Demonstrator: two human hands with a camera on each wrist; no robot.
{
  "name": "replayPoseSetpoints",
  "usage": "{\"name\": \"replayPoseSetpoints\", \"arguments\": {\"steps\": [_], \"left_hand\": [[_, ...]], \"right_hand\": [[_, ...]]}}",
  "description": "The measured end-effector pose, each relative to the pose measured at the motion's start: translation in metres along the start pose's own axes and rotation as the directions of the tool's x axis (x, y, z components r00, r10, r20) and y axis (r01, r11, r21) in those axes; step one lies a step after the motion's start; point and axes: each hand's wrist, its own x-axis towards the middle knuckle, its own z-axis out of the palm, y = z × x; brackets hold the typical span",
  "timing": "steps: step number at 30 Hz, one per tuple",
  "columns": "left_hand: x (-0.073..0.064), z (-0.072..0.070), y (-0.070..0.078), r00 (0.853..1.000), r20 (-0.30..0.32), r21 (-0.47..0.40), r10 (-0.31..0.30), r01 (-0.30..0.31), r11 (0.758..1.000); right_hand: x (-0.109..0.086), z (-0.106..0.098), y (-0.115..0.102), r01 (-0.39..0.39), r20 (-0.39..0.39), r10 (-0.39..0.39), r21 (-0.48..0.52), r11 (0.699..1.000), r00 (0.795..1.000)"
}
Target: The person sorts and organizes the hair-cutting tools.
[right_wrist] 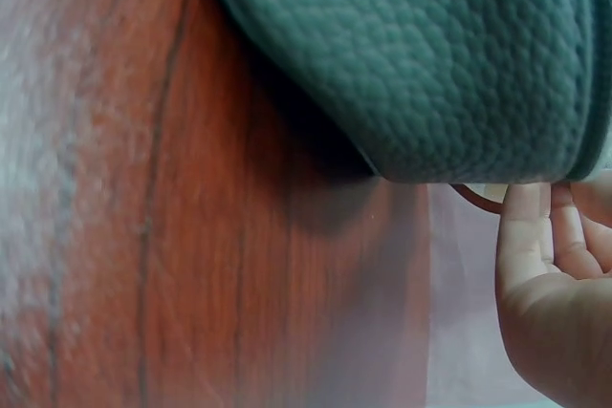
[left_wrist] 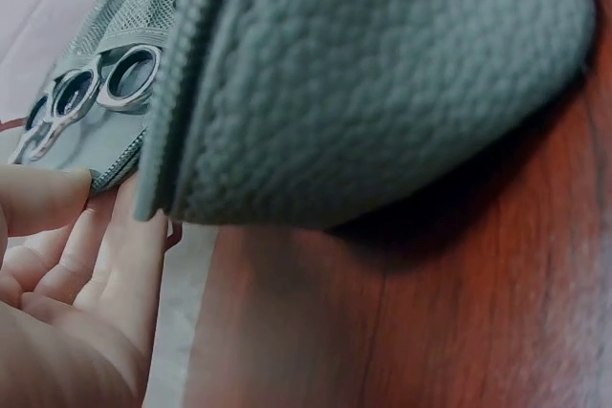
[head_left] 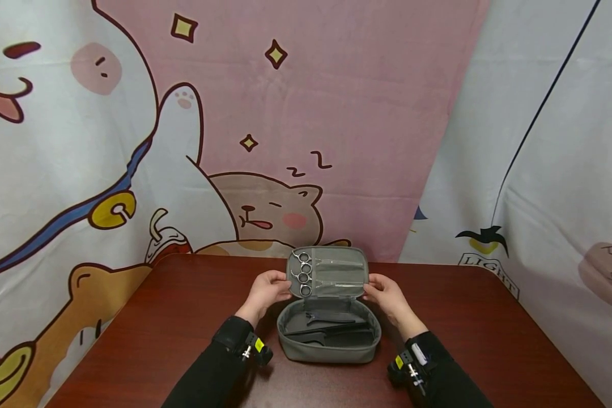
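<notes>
A grey zippered case (head_left: 326,355) with a pebbled surface stands on the table, its lid (head_left: 331,253) raised upright at the back. My left hand (head_left: 265,292) pinches the lid's left edge between thumb and fingers, as the left wrist view also shows. At the lid's right edge, my right hand (head_left: 389,300) grips with thumb and fingers; in the right wrist view its fingertips are partly hidden behind the case. Scissors with silver finger rings (head_left: 304,276) sit in the lid's left pocket, beside clear pockets (head_left: 339,273). Dark combs (head_left: 331,328) lie in the case's bottom.
The reddish-brown wooden table (head_left: 183,334) extends to both sides of the case. Behind its far edge hangs a cloth (head_left: 362,113) printed with cartoon animals. Black wrist cameras (head_left: 257,348) are strapped over both dark sleeves.
</notes>
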Motion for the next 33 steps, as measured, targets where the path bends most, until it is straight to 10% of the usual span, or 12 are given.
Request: {"name": "replayPoseSetpoints", "arguments": {"steps": [22,33], "left_hand": [[-0.014,-0.012,0.017,0.973,0.093,0.331,0.212,-0.231,0.915],[-0.024,-0.017,0.019,0.933,0.176,0.515,0.313,-0.359,0.779]], "right_hand": [[-0.020,-0.010,-0.011,0.178,0.028,-0.177,-0.227,0.957,0.984],[-0.033,-0.016,-0.011,0.216,0.044,-0.215,-0.374,0.902,0.976]]}}
